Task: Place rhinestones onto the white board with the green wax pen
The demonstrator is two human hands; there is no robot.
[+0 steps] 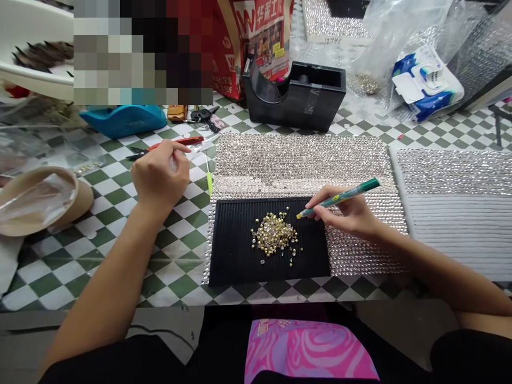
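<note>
My right hand (346, 213) pinches a green pen with a yellow tip (340, 198), held slantwise above the right part of a black ribbed tray (236, 240). Its tip points toward a loose pile of small gold-backed rhinestones (275, 233) lying on the tray. The tray rests on a sheet covered in rows of clear rhinestones (300, 154). Left of that sheet, my left hand (162, 170) is closed over the checkered cloth, fingers curled; whatever may be inside is hidden. Red-handled pliers (194, 141) lie just behind it, and a thin tool with a yellow-green handle (209, 183) lies to its right.
A black tape dispenser (296, 98) stands behind the rhinestone sheet, beside a red paper bag (268, 42). At right lies a partly covered rhinestone sheet (456, 213). A tape roll (82, 200), a blue holder (126, 121) and a wipes pack (428, 82) lie around.
</note>
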